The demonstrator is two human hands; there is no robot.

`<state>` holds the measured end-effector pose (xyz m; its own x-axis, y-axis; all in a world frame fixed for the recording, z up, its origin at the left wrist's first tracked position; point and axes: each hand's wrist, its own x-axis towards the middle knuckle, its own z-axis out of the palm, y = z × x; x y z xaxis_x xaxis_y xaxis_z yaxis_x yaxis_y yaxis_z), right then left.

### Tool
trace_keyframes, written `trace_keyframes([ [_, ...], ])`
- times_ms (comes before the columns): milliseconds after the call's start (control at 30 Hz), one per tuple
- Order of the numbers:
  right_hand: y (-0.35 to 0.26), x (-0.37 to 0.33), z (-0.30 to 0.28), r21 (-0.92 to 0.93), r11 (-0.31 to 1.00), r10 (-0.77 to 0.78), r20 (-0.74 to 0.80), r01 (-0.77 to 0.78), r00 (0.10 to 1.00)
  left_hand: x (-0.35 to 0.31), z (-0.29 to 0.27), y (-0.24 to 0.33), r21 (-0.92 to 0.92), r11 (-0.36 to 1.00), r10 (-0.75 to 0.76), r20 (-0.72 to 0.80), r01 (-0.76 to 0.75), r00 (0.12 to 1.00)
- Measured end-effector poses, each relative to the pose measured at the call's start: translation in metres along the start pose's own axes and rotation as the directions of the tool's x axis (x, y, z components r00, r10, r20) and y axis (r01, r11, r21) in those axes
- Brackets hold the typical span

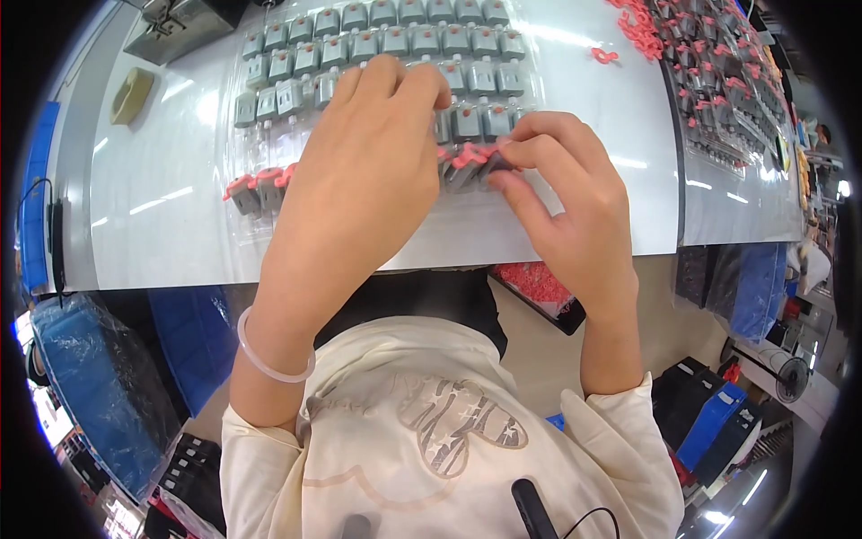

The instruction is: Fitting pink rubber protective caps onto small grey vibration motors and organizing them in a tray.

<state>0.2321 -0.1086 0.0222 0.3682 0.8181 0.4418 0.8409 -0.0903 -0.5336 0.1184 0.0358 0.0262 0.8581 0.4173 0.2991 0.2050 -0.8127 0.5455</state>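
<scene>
A clear plastic tray (530, 67) holds rows of small grey block-shaped parts (395, 39), each with a white tip. My left hand (368, 162) reaches over its middle, fingers bent down among the parts. Its fingertips are hidden, so what they hold does not show. On the tray's near right side, my right hand (575, 189) pinches a small grey part (492, 168) between thumb and fingers. Pink clips (469, 156) sit on the neighbouring parts in the near row. More grey parts with pink clips (242, 190) stand at that row's left end.
Loose pink clips (636, 31) lie at the table's far right. Beyond a dark edge, another tray (718, 81) carries many pink-clipped parts. A tape roll (133, 96) and a metal box (175, 29) are at the left. Below the table is a bin of pink pieces (537, 286).
</scene>
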Motion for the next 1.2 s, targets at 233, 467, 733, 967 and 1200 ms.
trace_keyframes([
  [233, 0.066, 0.028, -0.044, -0.142, 0.985, 0.089, -0.101, -0.103, 0.991, 0.006, 0.005, 0.013, 0.055, 0.987, -0.152, -0.027, 0.154, 0.988],
  [467, 0.093, 0.029, -0.039, -0.512, 0.859, 0.024, 0.014, -0.014, 1.000, 0.004, 0.004, 0.011, 0.029, 0.990, -0.141, -0.013, 0.141, 0.990],
  [733, 0.042, -0.015, -0.048, -0.404, 0.908, 0.150, 0.075, -0.108, 0.986, 0.002, 0.004, 0.008, 0.044, 0.996, -0.075, -0.056, 0.077, 0.996],
  [967, 0.016, -0.068, -0.043, -0.236, 0.971, 0.040, 0.054, -0.026, 0.998, 0.006, -0.001, -0.007, -0.153, 0.984, -0.107, -0.073, 0.095, 0.992],
  [1200, 0.013, -0.084, -0.032, -0.081, 0.996, -0.035, 0.007, 0.035, 0.999, -0.019, -0.021, -0.021, -0.669, 0.742, -0.196, -0.152, 0.045, 0.969],
])
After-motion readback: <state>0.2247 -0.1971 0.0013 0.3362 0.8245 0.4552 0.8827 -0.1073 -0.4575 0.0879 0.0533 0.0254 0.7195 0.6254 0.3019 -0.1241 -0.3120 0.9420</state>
